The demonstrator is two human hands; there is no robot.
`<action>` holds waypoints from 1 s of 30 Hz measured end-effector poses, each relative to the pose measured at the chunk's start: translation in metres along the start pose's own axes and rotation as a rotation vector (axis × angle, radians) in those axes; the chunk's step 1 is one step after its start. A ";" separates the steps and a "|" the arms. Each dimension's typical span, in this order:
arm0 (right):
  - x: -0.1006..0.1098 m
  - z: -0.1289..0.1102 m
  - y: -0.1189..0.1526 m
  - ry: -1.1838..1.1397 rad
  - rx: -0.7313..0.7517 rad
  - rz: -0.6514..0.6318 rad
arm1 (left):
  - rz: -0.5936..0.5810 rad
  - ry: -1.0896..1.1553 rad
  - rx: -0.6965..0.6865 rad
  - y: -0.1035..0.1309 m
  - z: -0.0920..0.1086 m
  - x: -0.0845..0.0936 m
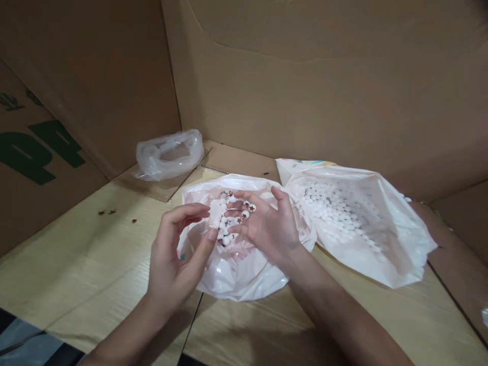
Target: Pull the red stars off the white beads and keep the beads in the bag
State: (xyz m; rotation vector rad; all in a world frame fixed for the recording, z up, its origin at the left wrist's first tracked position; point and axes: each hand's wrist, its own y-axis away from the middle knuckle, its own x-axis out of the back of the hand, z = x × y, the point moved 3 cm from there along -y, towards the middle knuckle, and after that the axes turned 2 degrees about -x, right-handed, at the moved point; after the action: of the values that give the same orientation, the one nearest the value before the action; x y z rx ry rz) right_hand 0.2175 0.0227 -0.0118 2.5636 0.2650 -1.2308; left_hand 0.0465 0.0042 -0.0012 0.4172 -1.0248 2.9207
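Note:
Over an opened white plastic bag (244,279), my left hand (177,254) pinches a small, pale, rectangular piece (215,213) between thumb and fingers; its exact kind is unclear. My right hand (272,223) is turned palm up with fingers stretched and spread. Several white round pieces with brown stars (246,214) lie on or against its fingers. More white pieces (227,239) show in the bag below, partly hidden by both hands. A second white bag (404,254), open at the right, holds many small white round pieces (331,211).
A crumpled clear plastic bag (170,155) sits at the back left on a cardboard flap (152,190). Several small brown stars (112,211) are scattered on the pale tabletop (76,254). Tall cardboard walls (324,91) close off the back and left.

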 end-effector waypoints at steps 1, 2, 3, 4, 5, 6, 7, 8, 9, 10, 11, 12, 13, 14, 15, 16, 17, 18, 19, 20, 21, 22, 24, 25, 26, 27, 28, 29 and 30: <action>0.000 0.000 0.000 0.007 0.003 -0.014 | -0.002 -0.001 0.002 0.000 0.000 0.000; 0.000 -0.001 0.001 0.014 0.006 -0.027 | -0.005 -0.003 0.001 0.000 0.000 0.000; -0.001 -0.001 0.001 0.022 0.010 -0.038 | -0.009 -0.005 0.000 0.000 0.001 0.000; -0.001 -0.002 0.001 0.032 0.015 -0.047 | -0.012 -0.008 0.000 0.000 0.001 0.000; -0.002 -0.002 0.002 0.045 0.022 -0.056 | -0.014 -0.012 -0.001 0.000 0.001 0.001; -0.002 -0.003 0.002 0.060 0.030 -0.062 | -0.016 -0.015 -0.002 0.000 0.001 0.001; -0.003 -0.004 0.003 0.076 0.038 -0.068 | -0.018 -0.019 -0.003 -0.001 0.001 0.001; -0.003 -0.006 0.003 0.096 0.046 -0.077 | -0.020 -0.021 -0.005 -0.001 0.001 0.001; -0.003 -0.007 0.003 0.120 0.055 -0.086 | -0.022 -0.024 -0.006 -0.001 0.001 0.001; -0.003 -0.008 0.004 0.150 0.065 -0.093 | -0.024 -0.028 -0.007 -0.001 0.001 0.001; -0.003 -0.010 0.004 0.184 0.078 -0.096 | -0.026 -0.031 -0.007 -0.001 0.001 0.001; -0.002 -0.011 0.004 0.223 0.092 -0.093 | -0.027 -0.035 -0.009 -0.001 0.001 0.001; -0.001 -0.013 0.004 0.267 0.107 -0.091 | -0.028 -0.037 -0.011 -0.001 0.002 0.001; -0.001 -0.014 0.005 0.311 0.121 -0.090 | -0.028 -0.037 -0.012 -0.001 0.002 0.001; 0.000 -0.015 0.005 0.356 0.131 -0.094 | -0.029 -0.035 -0.012 -0.001 0.002 0.001; 0.000 -0.016 0.006 0.397 0.137 -0.102 | -0.031 -0.030 -0.012 -0.001 0.002 0.001; 0.000 -0.017 0.006 0.434 0.137 -0.117 | -0.030 -0.027 -0.012 -0.001 0.002 0.001; 0.000 -0.018 0.007 0.463 0.136 -0.137 | -0.029 -0.024 -0.012 -0.001 0.002 0.001; 0.000 -0.019 0.007 0.489 0.136 -0.162 | -0.028 -0.024 -0.009 -0.001 0.002 0.001; 0.000 -0.019 0.008 0.515 0.141 -0.193 | -0.027 -0.025 -0.006 -0.001 0.002 0.002; 0.000 -0.020 0.009 0.547 0.153 -0.229 | -0.027 -0.028 0.002 -0.001 0.003 0.002; 0.000 -0.021 0.009 0.589 0.173 -0.265 | -0.028 -0.030 0.011 -0.001 0.003 0.002; 0.001 -0.024 0.011 0.697 0.218 -0.323 | -0.026 -0.031 0.029 -0.001 0.003 0.002; 0.002 -0.025 0.012 0.756 0.239 -0.338 | -0.023 -0.029 0.034 -0.001 0.003 0.002; 0.002 -0.027 0.013 0.817 0.258 -0.349 | -0.019 -0.026 0.036 -0.001 0.003 0.002; 0.003 -0.028 0.013 0.880 0.263 -0.356 | -0.014 -0.024 0.035 -0.001 0.003 0.002; 0.003 -0.029 0.014 0.953 0.252 -0.353 | -0.011 -0.021 0.034 -0.001 0.002 0.002; 0.002 -0.030 0.015 1.037 0.238 -0.343 | -0.010 -0.020 0.033 -0.001 0.002 0.002; 0.002 -0.030 0.016 1.129 0.223 -0.326 | -0.009 -0.019 0.032 0.000 0.002 0.002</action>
State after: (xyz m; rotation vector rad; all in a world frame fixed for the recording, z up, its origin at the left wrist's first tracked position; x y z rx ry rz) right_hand 0.2454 0.0181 0.0074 3.2083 0.8098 0.2937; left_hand 0.0453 0.0033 0.0009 0.4509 -0.9771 2.9346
